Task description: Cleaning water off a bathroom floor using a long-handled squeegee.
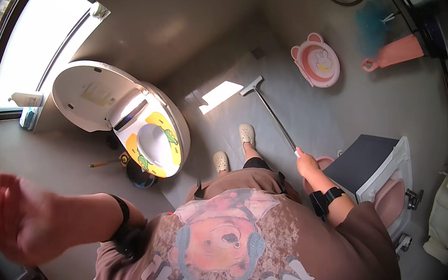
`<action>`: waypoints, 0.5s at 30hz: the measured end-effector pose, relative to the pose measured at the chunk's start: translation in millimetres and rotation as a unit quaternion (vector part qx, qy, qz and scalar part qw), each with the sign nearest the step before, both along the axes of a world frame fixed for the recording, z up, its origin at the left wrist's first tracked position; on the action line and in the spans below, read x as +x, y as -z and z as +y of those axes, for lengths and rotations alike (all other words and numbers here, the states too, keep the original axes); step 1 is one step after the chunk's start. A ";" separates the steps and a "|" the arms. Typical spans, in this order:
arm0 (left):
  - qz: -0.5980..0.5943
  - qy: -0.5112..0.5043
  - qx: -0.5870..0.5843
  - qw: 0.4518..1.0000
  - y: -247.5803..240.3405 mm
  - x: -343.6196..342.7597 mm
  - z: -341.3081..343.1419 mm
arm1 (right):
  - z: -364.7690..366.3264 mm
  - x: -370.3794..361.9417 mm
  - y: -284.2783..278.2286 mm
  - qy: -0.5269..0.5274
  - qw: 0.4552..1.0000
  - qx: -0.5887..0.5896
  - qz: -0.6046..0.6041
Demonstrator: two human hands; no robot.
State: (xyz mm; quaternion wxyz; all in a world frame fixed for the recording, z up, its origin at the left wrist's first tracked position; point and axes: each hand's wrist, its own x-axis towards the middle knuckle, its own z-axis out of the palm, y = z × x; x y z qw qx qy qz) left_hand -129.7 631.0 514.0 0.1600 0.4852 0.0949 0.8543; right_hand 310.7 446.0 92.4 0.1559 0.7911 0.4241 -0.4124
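My right hand [306,162] is closed around the upper end of a floor squeegee [274,116] with a thin grey pole. Its pale blade rests on the grey tiled floor, beside a bright patch of sunlight. Raised at the lower left, my left hand [16,218] has its fingers curled in, slightly blurred, and nothing shows in them. It is well apart from the squeegee. My feet in cream clogs [246,135] stand between the toilet and the pole.
A white toilet [184,135] with raised lid and yellow patterned seat stands left, below a bright window [40,44]. A pink eared basin [318,63] leans at the far wall. Near my right arm stands a white-and-grey folding unit [364,160]. A pink scoop-like item [399,54] hangs upper right.
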 end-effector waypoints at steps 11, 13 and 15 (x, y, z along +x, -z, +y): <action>0.460 -0.059 -0.575 0.674 281.0 8.6 13.8 | 74.1 0.3 15.1 -0.076 0.996 -0.045 0.006; 0.492 -0.089 -0.604 0.620 312.5 -6.4 -11.0 | 67.2 5.5 15.0 -0.095 0.994 -0.051 0.007; 0.525 -0.074 -0.643 0.553 322.9 -9.4 -28.3 | 72.8 -2.3 13.1 -0.097 0.994 -0.050 0.007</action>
